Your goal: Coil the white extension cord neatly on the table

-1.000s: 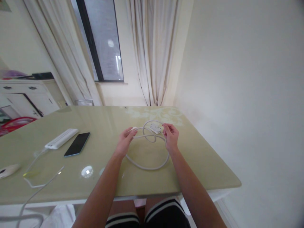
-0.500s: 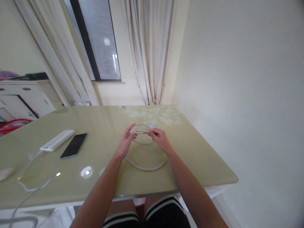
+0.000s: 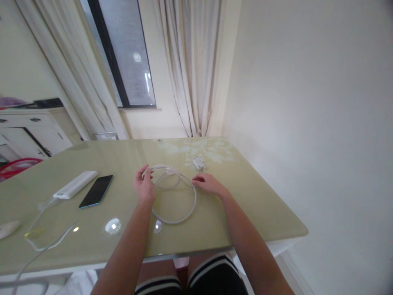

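A white cable (image 3: 175, 222) is looped into coils above the table near its front middle. The coils' left side is pinched by my left hand (image 3: 145, 185), its thumb and fingers closed on the cable. At the right side of the loops, my right hand (image 3: 209, 182) has its fingers closed on the cable too, partly hidden by the hand itself. Just beyond my right hand lies a white power strip (image 3: 199, 163) with dark socket holes, and a cord runs from it toward that hand.
On the left of the glossy table (image 3: 129, 159) lie a black phone (image 3: 96, 191) and a long white power strip (image 3: 75, 184) with a cord. A white mouse-like object (image 3: 8, 229) sits at the far left edge. A wall (image 3: 307, 102) rises along the right.
My left hand has moved left with the coils, which have spread wider and shifted left. The white power strip beyond my right hand has come into fuller view.
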`<state>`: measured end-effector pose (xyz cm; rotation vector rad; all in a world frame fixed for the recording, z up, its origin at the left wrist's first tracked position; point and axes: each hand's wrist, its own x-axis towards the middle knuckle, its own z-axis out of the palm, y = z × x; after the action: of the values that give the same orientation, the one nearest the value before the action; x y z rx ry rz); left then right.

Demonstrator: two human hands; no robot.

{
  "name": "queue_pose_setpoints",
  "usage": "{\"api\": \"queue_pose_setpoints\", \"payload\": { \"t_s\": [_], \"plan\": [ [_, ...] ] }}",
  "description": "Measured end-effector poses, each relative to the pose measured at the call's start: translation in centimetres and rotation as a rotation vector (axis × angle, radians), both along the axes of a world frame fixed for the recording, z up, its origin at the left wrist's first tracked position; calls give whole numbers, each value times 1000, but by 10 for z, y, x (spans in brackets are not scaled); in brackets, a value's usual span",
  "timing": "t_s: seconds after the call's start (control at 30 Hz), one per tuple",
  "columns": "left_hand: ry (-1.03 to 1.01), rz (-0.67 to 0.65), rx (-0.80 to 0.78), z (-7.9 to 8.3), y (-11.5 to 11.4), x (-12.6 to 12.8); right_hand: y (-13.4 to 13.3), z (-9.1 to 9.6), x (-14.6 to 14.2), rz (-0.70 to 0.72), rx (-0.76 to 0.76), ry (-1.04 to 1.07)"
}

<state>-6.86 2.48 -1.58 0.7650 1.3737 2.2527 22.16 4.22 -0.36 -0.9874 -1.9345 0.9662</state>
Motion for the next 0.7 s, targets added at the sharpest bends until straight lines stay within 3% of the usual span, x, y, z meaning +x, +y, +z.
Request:
{"api": "queue_pose_setpoints", "payload": {
  "t_s": [0.13,0.23,0.3,0.4,0.47,0.57,0.63,0.7],
  "plan": [
    [-16,186,-74,-8,8,-12,-3,1,-1,68,54,-126],
    [27,162,-118,-9,9,-14,-5,4,-10,74,174,-137],
    [185,141,-172,-7,5,-9,-10,9,-19,74,239,-51],
    [581,101,-220,2,-9,11,-22,20,-33,2,272,139],
    [750,-13,-144,9,-22,29,-29,25,-39,-67,221,261],
    [807,-314,34,15,-39,53,-36,26,-44,-123,73,427],
    [811,-470,86,17,-46,63,-37,24,-45,-99,16,469],
    [797,-550,78,17,-50,68,-37,20,-46,-39,61,417]
  ]
}}
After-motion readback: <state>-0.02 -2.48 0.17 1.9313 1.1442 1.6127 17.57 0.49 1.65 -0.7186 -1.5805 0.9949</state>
